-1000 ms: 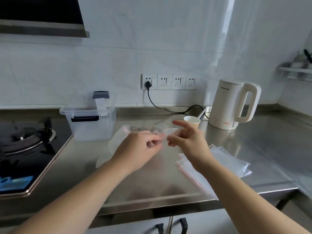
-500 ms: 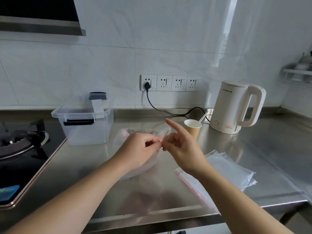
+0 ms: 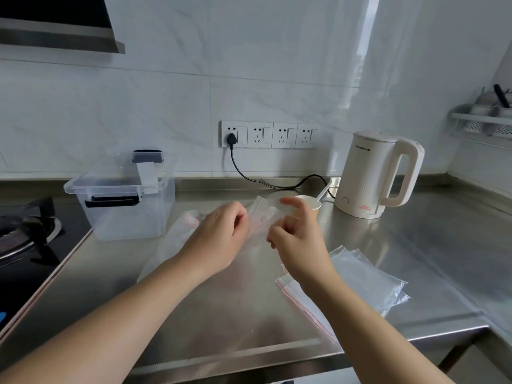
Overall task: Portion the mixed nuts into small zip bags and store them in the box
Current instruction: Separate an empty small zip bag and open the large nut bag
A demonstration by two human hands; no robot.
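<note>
— What were the two hands doing?

— Both were up over the shiny metal counter (image 3: 415, 259). The left hand (image 3: 219, 239) had its fingers curled round the edge of a small clear zip bag (image 3: 261, 217). The right hand (image 3: 296, 239) pinched the same bag from the other side, with its first finger sticking out straight.

— So the bag was in the air?

— Yes, held between the two hands, just above the counter. It had a thin red line near its top. It was blurry, so I could not tell if its top was open or pressed closed.

— Where were the nuts?

— A big clear bag (image 3: 177, 245) lay flat on the counter under the left hand. I think that was the nut bag, but I could not see the nuts well.

— And the other little bags?

— A pile of empty zip bags (image 3: 360, 281) lay on the counter near the right arm, close to the front edge.

— Where was the box?

— The clear plastic box (image 3: 124, 212) sat to the left, near the stove (image 3: 25, 239). Its lid was on, with a dark clip at the front.

— Anything else?

— A paper cup (image 3: 314, 207) with a white spoon (image 3: 322, 194) in it stood just behind the right hand. A cream kettle (image 3: 371, 173) stood beside the cup, near the wall. A black cord (image 3: 249, 176) ran from the wall plug toward the kettle
</note>
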